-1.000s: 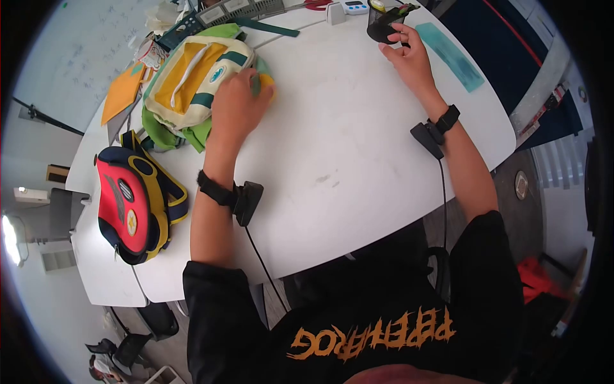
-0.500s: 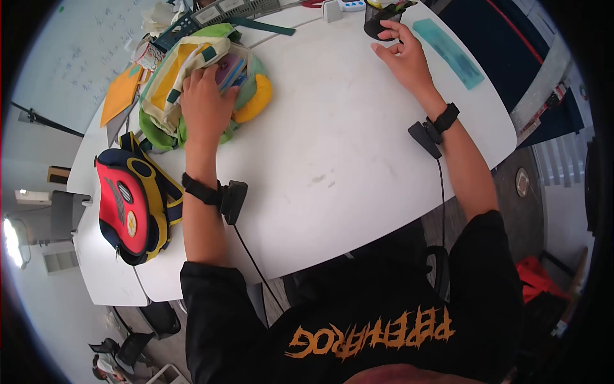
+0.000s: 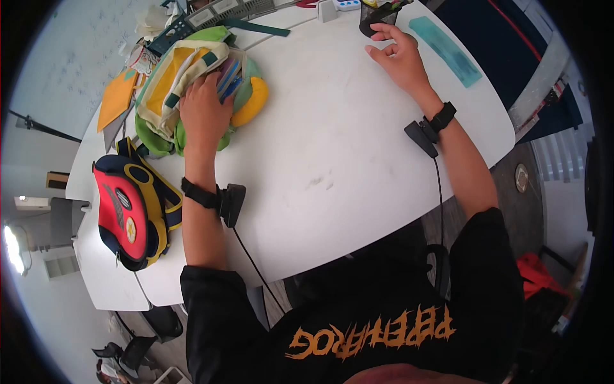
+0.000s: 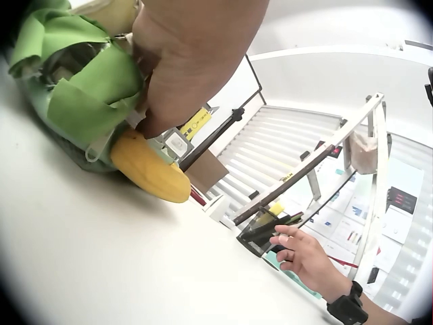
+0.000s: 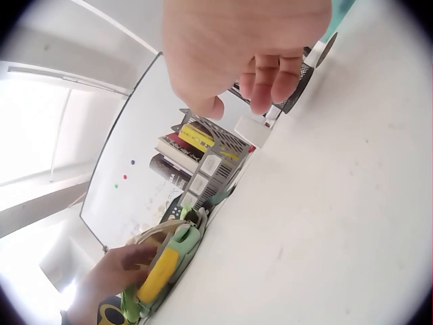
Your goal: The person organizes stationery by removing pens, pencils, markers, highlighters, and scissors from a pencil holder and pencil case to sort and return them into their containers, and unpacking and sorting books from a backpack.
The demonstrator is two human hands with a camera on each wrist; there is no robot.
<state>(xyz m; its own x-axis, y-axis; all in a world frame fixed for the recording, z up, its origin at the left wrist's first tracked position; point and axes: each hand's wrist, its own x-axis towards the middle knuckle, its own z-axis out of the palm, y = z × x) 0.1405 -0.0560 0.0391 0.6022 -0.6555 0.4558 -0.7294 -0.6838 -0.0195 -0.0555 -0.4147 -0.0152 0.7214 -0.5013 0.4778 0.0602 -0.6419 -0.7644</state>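
Observation:
A green, cream and yellow backpack point(image 3: 153, 105) lies on the white table point(image 3: 332, 147) with its main opening spread. My left hand point(image 3: 206, 114) is at that opening, its fingers reaching in past the cream edge. The fingertips are hidden, and I cannot tell what they hold. Beside them, flat blue and purple things point(image 3: 229, 80) show inside the bag. A padded yellow part point(image 4: 152, 169) sticks out at the bag's side. My right hand point(image 3: 403, 62) holds nothing, fingers loosely bent, close by a black mesh pen holder point(image 3: 369, 27).
A red, navy and yellow bag point(image 3: 128, 211) stands nearer on the left. An orange envelope point(image 3: 117, 99) and a patterned cup point(image 3: 142, 59) are behind the backpack. Grey baskets point(image 3: 217, 14) line the back edge. A teal strip point(image 3: 446, 52) lies on the right.
My left hand has moved left from the backpack's right edge, and the cream front is drawn back, showing the inside. The right hand stays by the pen holder.

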